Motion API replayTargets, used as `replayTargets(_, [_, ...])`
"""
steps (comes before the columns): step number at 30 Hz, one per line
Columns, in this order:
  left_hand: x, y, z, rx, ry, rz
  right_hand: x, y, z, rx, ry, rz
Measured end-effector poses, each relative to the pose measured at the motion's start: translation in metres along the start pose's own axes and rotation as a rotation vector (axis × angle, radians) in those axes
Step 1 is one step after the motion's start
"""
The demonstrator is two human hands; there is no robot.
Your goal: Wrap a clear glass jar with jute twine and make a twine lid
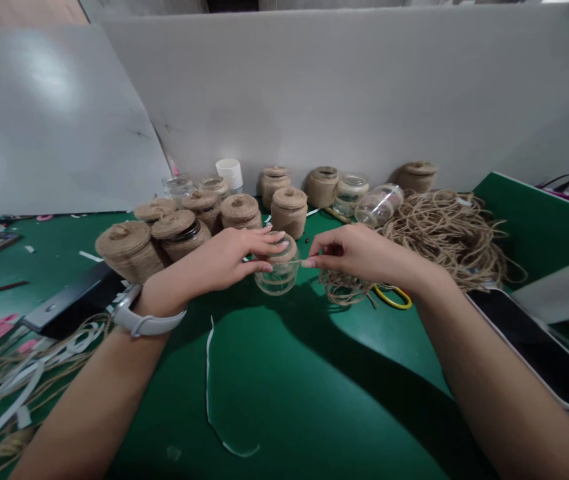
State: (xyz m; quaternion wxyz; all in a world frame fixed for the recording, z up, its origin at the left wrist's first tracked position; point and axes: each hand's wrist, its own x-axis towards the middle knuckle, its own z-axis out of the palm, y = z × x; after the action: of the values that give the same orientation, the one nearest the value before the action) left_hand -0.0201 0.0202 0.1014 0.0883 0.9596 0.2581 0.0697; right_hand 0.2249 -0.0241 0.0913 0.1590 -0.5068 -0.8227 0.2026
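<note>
A small clear glass jar (275,285) stands on the green table in front of me, with jute twine wound around part of it. My left hand (252,253) grips it from the left, fingers over the far side and thumb at the near side. To the right of the jar, my right hand (337,250) pinches a thin strand of twine that runs to the jar. Past my right wrist lies a big tangled heap of jute twine (444,233), and a smaller loose bunch (344,287) sits below that hand.
Several twine-wrapped jars with lids (127,250) stand left and behind. Bare glass jars (350,193) and white stacked cups (229,173) line the back panel. Yellow-handled scissors (394,298) and a tablet-like device (534,347) lie right. A white strip (208,380) lies in front; cords and scraps lie left.
</note>
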Motion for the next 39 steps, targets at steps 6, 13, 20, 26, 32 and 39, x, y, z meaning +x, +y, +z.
replayTargets(6, [-0.0014,0.0005,-0.0024,-0.049,-0.020,-0.016,0.0018,-0.0003,0.0060,0.022,-0.021,-0.011])
replayTargets(13, [-0.0016,0.0074,-0.0012,-0.026,0.024,-0.039,0.0023,-0.0012,0.0064,0.026,0.011,-0.002])
replayTargets(20, [0.0030,0.0055,0.0042,-0.040,0.087,-0.018,0.0019,-0.0065,0.0029,-0.006,0.059,0.025])
replayTargets(26, [0.0009,0.0074,0.0020,-0.010,0.089,0.042,-0.0003,-0.0095,0.0012,-0.003,0.064,0.015])
replayTargets(32, [0.0011,0.0053,0.0022,-0.007,0.112,0.047,-0.0013,-0.0048,0.0008,-0.039,0.047,0.049])
replayTargets(39, [-0.0003,0.0093,0.0022,0.021,0.109,0.005,-0.0004,-0.0055,0.0018,-0.053,0.085,0.033])
